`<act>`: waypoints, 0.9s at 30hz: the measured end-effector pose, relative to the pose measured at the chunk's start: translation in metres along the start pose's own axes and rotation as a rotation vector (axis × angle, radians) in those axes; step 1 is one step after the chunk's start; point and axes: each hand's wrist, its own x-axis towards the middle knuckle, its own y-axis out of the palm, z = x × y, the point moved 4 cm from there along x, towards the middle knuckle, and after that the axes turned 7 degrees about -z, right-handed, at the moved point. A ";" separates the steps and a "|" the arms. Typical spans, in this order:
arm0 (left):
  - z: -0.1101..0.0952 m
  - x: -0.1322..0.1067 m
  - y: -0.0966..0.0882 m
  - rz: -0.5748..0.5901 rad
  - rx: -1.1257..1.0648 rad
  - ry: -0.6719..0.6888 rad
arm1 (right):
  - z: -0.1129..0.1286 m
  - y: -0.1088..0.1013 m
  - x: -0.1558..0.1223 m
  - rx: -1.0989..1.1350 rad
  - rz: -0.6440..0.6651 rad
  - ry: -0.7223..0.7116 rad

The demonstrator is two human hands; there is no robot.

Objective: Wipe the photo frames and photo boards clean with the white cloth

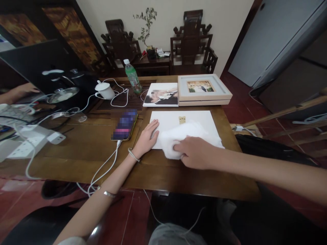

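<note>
A flat white panel (163, 117) lies on the wooden table, with a small gold-coloured plate (182, 119) on its upper middle. On the panel's left edge, my left hand (147, 136) rests flat with its fingers stretched out. My right hand (195, 151) is closed on a bunched white cloth (189, 131), pressed against the panel's right and front part. The cloth hides much of that side and hangs over the front edge.
Behind the panel are a photo print (162, 95) and stacked picture frames (204, 98). A phone (124, 125) charges to the left, near a bottle (133, 76), a lidded cup (105, 90), cables and a power strip (28, 141). Another person's hand (25, 89) is by the laptop (38, 64).
</note>
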 end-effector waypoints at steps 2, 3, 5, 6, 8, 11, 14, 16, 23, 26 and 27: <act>0.001 0.000 0.001 -0.009 -0.009 -0.004 | -0.016 -0.006 0.016 -0.019 -0.011 0.051; 0.002 0.000 0.001 -0.012 -0.014 -0.008 | -0.024 -0.008 0.025 -0.033 -0.027 0.069; 0.002 0.000 0.001 -0.014 -0.020 -0.018 | -0.037 -0.009 0.044 -0.062 -0.078 0.084; 0.002 0.000 0.001 -0.016 -0.024 -0.026 | -0.040 -0.009 0.053 -0.077 -0.111 0.085; 0.000 0.000 0.000 -0.032 -0.040 -0.049 | -0.042 -0.005 0.070 -0.119 -0.163 0.099; -0.004 0.000 -0.006 -0.094 -0.083 -0.083 | -0.033 0.009 0.084 -0.174 -0.109 0.148; -0.007 -0.001 -0.012 -0.158 -0.129 -0.084 | -0.011 0.023 0.081 -0.177 -0.069 0.045; -0.008 -0.001 -0.014 -0.185 -0.145 -0.078 | 0.006 0.027 0.070 -0.160 -0.106 -0.110; -0.003 -0.002 -0.012 -0.182 -0.166 -0.096 | 0.019 0.008 0.025 -0.016 0.074 -0.372; -0.003 -0.002 -0.009 -0.141 -0.148 -0.115 | -0.008 -0.010 0.023 0.072 0.184 -0.244; -0.003 -0.002 -0.009 -0.127 -0.136 -0.123 | -0.019 -0.015 0.026 0.085 0.189 -0.194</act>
